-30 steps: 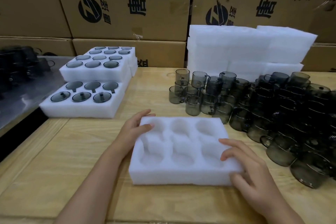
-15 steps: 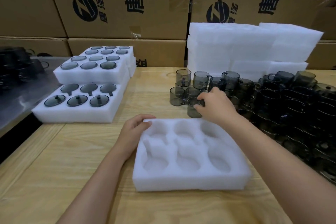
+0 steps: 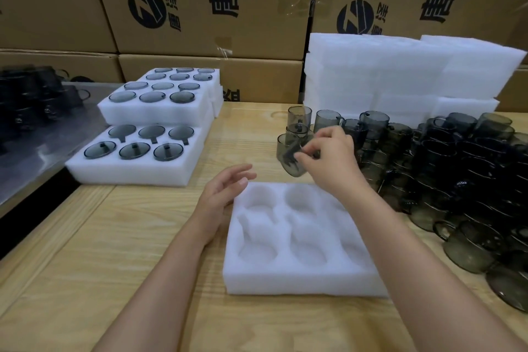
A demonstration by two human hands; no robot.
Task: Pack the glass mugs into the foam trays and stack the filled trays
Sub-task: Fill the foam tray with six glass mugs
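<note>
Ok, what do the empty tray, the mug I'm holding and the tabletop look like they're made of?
Empty tray: white matte foam, likely polyethylene; soft, fuzzy-edged pockets. Mug in the right hand: smoky grey glass, glossy and see-through, though clear plastic can't be excluded. Tabletop: pale wood with visible grain, smooth finish.

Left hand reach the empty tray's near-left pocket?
Probably yes. The left hand is open at the far-left corner of the foam tray, the near-left pocket is empty, and the right hand holds a glass mug beyond the far edge.

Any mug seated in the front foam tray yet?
No: the front foam tray shows only bare white pockets; the right hand holds a mug beyond its far edge.
</note>
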